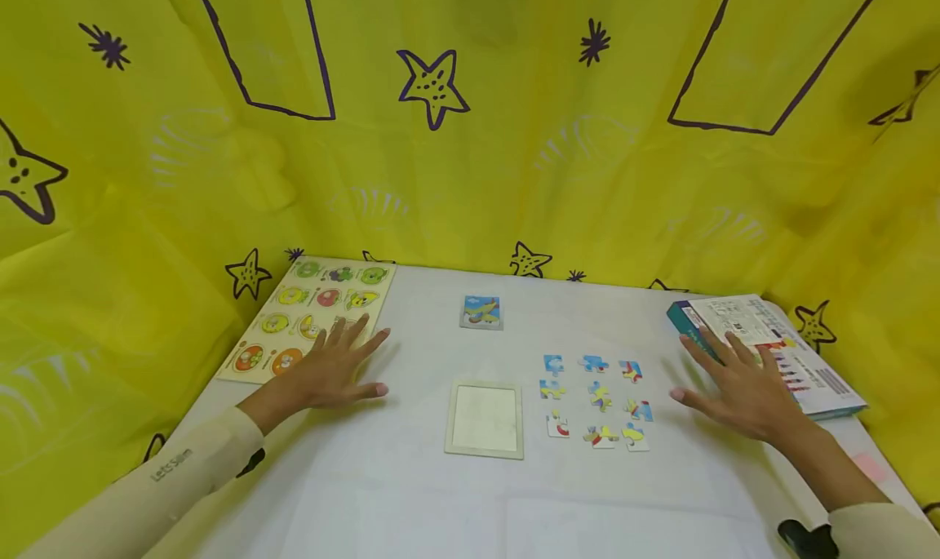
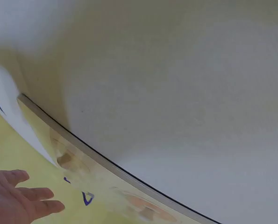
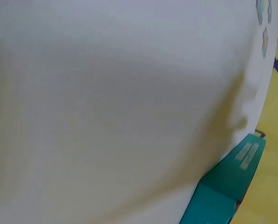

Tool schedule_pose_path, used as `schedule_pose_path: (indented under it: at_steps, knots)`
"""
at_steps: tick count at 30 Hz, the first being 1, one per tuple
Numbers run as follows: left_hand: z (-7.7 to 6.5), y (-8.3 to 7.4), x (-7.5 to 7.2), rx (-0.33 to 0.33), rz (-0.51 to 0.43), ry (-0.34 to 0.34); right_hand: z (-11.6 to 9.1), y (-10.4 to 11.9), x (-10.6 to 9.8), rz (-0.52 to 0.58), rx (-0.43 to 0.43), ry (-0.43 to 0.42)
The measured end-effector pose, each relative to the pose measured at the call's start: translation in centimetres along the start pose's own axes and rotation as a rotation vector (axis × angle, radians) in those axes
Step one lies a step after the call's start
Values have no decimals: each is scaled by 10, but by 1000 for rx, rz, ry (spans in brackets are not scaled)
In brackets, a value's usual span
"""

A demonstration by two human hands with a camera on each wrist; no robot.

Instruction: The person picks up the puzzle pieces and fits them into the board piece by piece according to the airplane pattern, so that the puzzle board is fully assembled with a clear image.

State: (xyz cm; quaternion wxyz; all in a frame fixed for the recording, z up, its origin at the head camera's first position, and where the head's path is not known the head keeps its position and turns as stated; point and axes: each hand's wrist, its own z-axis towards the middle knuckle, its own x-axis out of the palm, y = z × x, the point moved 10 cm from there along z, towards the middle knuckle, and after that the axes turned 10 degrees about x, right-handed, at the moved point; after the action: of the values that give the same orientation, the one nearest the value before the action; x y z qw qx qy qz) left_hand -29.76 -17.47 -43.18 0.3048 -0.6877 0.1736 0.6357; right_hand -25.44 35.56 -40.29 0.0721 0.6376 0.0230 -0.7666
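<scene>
My left hand (image 1: pixel 330 373), fingers spread, overlaps the front right corner of a board with round fruit pictures (image 1: pixel 328 298); it holds nothing. In the left wrist view, the fingers (image 2: pixel 38 193) show beyond the board's edge (image 2: pixel 106 163). On the other side, my right hand (image 1: pixel 745 392) is also spread and holds nothing, overlapping a teal and white box (image 1: pixel 826 367). The right wrist view shows the box's teal side (image 3: pixel 232 170) but not the hand. Between the hands lie an empty square puzzle tray (image 1: pixel 485 419) and several loose jigsaw pieces (image 1: pixel 600 397) in rows.
A small picture card with a yellow airplane (image 1: pixel 481 311) lies behind the tray. Everything rests on a white-covered table (image 1: pixel 411 502). A yellow cloth with drawn stars (image 1: pixel 485 184) rises along the back and both sides.
</scene>
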Motion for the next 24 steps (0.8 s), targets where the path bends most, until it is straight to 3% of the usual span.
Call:
schedule_pose_path:
  at_steps: [11, 20, 24]
  knots:
    - [10, -29, 4, 97, 18, -2, 16, 49, -1, 173, -83, -1]
    - [18, -56, 17, 149, 20, 70, 32, 79, 17, 382, -3, 192]
    - [23, -65, 17, 165, 19, 86, 42, 92, 24, 494, -13, 230]
